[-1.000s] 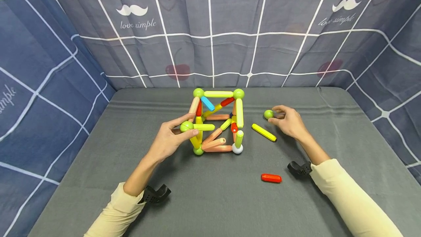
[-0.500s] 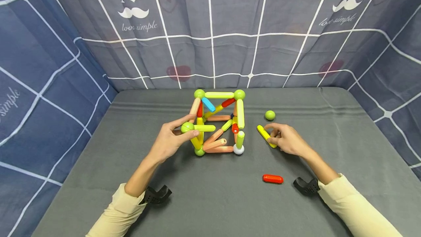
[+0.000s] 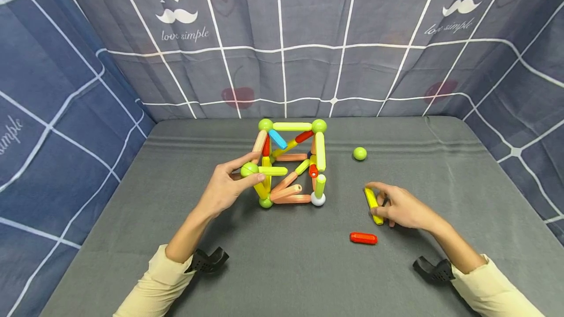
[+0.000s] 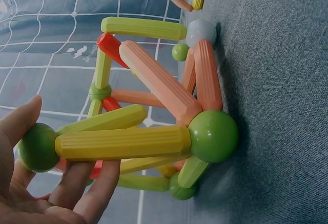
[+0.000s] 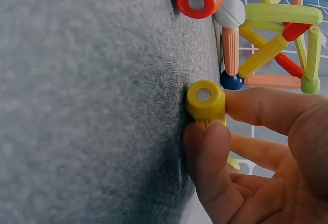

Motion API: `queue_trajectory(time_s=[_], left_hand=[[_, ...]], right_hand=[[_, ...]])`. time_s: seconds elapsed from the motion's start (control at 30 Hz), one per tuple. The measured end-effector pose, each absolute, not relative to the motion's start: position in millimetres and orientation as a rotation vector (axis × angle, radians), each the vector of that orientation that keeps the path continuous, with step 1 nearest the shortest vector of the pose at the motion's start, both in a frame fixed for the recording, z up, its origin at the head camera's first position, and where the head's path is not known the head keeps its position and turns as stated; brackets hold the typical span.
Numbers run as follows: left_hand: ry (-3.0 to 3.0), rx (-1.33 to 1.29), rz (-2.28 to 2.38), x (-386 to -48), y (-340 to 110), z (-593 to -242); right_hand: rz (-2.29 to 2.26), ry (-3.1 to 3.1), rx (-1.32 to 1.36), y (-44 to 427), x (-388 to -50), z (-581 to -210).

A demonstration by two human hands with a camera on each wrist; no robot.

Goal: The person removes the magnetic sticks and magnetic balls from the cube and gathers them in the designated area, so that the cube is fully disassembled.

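A cube-like frame of magnetic rods and balls [image 3: 292, 126] stands mid-table. My left hand [image 3: 222, 192] holds the green ball [image 3: 249, 169] at its front upper left corner, thumb on one side and fingers on the other. From that ball a lime rod [image 3: 274, 171] sticks out to the right, its far end free. In the left wrist view a yellow rod [image 4: 123, 143] joins the held ball to a lower green ball [image 4: 214, 137]. My right hand [image 3: 407, 208] pinches a loose yellow rod [image 3: 373, 205] low over the table, its magnet end facing the right wrist camera.
A red rod [image 3: 363, 238] lies in front of the right hand's rod. Behind it, a loose green ball [image 3: 360, 153] rests on the grey tabletop [image 3: 286, 268]. A white ball [image 3: 318, 199] with an upright lime rod forms the frame's near right corner. Checked curtains [image 3: 308, 77] surround the table.
My right hand has left the loose green ball, taken the yellow rod and drawn it nearer and to the right, turning it slightly. My left hand stays on the frame's ball.
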State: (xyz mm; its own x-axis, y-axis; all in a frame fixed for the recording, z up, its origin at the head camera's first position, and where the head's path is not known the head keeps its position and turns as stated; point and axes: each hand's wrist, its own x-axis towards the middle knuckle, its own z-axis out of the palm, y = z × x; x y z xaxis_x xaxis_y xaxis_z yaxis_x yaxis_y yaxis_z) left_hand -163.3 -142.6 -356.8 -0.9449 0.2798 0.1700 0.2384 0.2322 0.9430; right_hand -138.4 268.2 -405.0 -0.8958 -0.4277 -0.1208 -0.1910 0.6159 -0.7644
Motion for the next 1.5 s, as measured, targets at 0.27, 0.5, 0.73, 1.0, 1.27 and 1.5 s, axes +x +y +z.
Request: queue_trajectory(time_s=[0.27, 0.5, 0.73, 1.0, 1.27, 1.5], left_hand=[[2.453, 0.508, 1.843, -163.9, -142.2, -357.4], [2.442, 0.504, 1.854, -162.4, -141.7, -354.8], [2.434, 0.506, 1.85, -162.2, -142.6, -355.4], [2.436, 0.508, 1.849, -162.9, -142.7, -356.1], [2.434, 0.509, 1.858, -162.6, -142.5, -355.3], [2.44, 0.499, 1.854, -162.6, -142.5, -355.3]], right_hand=[[-1.093, 2.707, -0.505, 264.7, -128.9, -402.3], [-1.033, 2.83, -0.72, 254.8, -109.1, -396.3], [-0.932, 2.822, -0.796, 240.3, -95.1, -396.4], [-0.909, 2.77, -0.852, 235.4, -95.4, -398.4], [-0.933, 2.66, -0.894, 237.1, -92.7, -401.4], [-1.026, 2.635, -0.864, 236.5, -95.1, -402.9]])
